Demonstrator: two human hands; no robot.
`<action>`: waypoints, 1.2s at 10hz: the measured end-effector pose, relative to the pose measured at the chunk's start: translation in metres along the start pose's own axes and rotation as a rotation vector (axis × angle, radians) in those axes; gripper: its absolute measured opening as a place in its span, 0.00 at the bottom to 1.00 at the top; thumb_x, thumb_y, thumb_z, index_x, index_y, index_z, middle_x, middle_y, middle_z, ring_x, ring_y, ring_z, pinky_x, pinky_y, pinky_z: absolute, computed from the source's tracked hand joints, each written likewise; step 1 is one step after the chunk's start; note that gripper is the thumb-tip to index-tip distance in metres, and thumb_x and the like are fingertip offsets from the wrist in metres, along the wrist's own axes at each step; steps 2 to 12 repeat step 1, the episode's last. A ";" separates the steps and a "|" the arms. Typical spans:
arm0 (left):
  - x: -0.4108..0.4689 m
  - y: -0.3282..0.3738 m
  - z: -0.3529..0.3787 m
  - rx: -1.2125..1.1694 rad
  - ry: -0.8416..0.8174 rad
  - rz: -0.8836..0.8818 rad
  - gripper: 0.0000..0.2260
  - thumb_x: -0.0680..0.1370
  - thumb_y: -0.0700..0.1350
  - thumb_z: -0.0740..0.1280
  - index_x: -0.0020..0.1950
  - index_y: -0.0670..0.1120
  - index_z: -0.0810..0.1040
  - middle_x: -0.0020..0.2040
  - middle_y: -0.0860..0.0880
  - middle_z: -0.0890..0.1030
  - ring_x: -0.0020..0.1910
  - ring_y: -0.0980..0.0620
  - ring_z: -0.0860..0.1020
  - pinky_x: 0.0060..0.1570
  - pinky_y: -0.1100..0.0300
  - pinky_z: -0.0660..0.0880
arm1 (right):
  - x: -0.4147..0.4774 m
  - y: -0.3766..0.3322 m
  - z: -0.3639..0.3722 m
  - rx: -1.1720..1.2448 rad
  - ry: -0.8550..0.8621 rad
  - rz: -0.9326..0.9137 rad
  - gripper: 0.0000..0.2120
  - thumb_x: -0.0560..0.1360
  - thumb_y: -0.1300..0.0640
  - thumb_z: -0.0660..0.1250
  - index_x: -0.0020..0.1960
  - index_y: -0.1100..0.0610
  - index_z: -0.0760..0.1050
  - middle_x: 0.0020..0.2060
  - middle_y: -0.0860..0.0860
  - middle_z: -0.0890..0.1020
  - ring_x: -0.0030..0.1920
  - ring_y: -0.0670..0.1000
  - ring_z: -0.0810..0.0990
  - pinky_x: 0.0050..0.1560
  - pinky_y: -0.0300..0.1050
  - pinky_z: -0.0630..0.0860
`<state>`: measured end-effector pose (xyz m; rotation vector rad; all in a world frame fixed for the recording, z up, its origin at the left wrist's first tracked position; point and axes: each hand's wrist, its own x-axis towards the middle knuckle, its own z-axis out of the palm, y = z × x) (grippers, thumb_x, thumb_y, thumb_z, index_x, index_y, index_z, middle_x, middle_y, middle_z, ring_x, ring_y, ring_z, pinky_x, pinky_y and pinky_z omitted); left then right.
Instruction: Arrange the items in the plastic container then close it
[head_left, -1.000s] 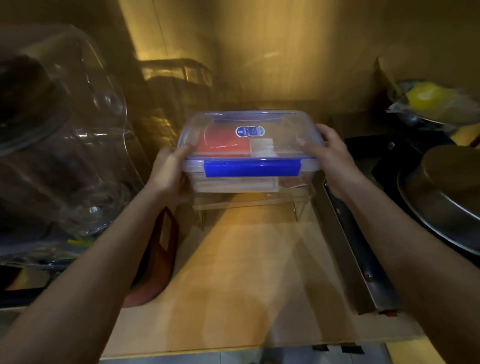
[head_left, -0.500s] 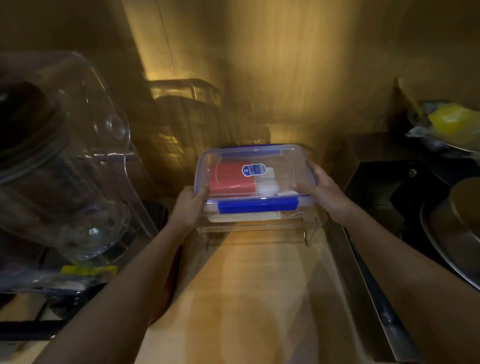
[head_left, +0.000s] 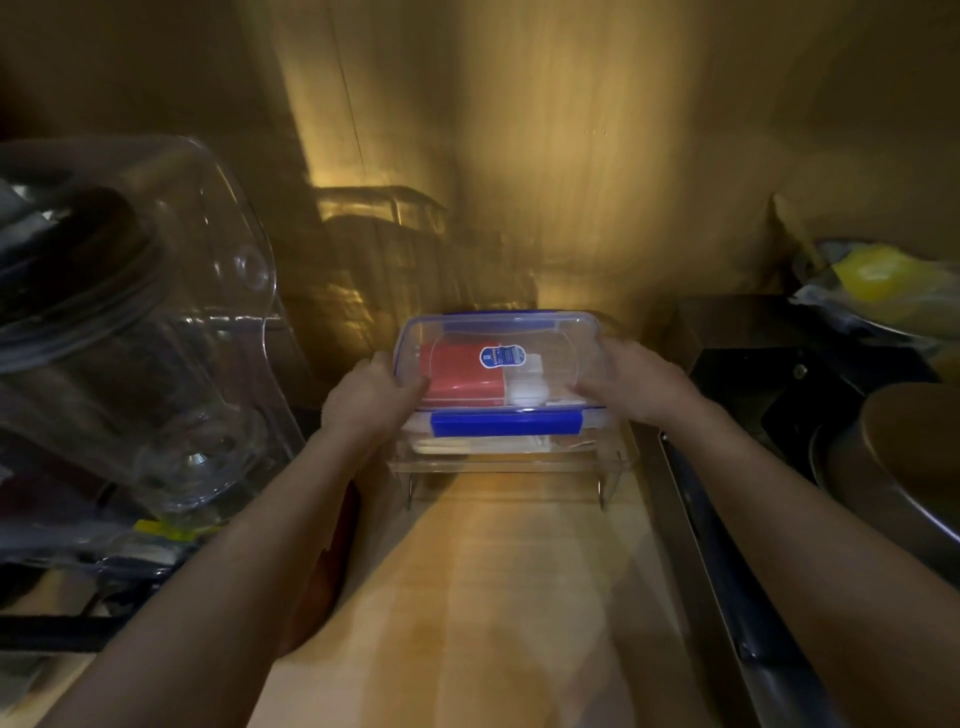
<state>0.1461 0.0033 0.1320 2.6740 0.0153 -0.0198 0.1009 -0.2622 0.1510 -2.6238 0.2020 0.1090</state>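
A clear plastic container (head_left: 563, 340) with a blue-edged lid and a blue front clasp (head_left: 506, 423) rests on a small clear rack (head_left: 506, 465) at the back of the wooden counter. Its lid is on. Through the lid show a red box (head_left: 454, 371) and white items (head_left: 527, 391). My left hand (head_left: 371, 400) grips the container's left end, thumb on the lid. My right hand (head_left: 631, 382) holds the right end, fingers laid across the lid.
A large clear plastic jar (head_left: 156, 364) fills the left side. A dark stove (head_left: 789, 395) and a metal pot (head_left: 904, 478) stand at the right, with a bagged yellow item (head_left: 883, 280) behind. The wooden wall (head_left: 571, 156) closes the back.
Both hands carried the container away from me and set it lower on the rack near the wall. My right hand's fingers have slid further onto the lid.
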 end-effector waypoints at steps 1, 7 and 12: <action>-0.003 0.025 -0.027 0.052 0.161 0.152 0.32 0.74 0.65 0.59 0.70 0.46 0.65 0.67 0.41 0.72 0.64 0.41 0.72 0.60 0.48 0.70 | -0.006 -0.022 -0.023 -0.055 0.028 -0.174 0.32 0.71 0.38 0.65 0.72 0.46 0.61 0.72 0.51 0.66 0.70 0.54 0.65 0.68 0.62 0.62; -0.003 0.025 -0.027 0.052 0.161 0.152 0.32 0.74 0.65 0.59 0.70 0.46 0.65 0.67 0.41 0.72 0.64 0.41 0.72 0.60 0.48 0.70 | -0.006 -0.022 -0.023 -0.055 0.028 -0.174 0.32 0.71 0.38 0.65 0.72 0.46 0.61 0.72 0.51 0.66 0.70 0.54 0.65 0.68 0.62 0.62; -0.003 0.025 -0.027 0.052 0.161 0.152 0.32 0.74 0.65 0.59 0.70 0.46 0.65 0.67 0.41 0.72 0.64 0.41 0.72 0.60 0.48 0.70 | -0.006 -0.022 -0.023 -0.055 0.028 -0.174 0.32 0.71 0.38 0.65 0.72 0.46 0.61 0.72 0.51 0.66 0.70 0.54 0.65 0.68 0.62 0.62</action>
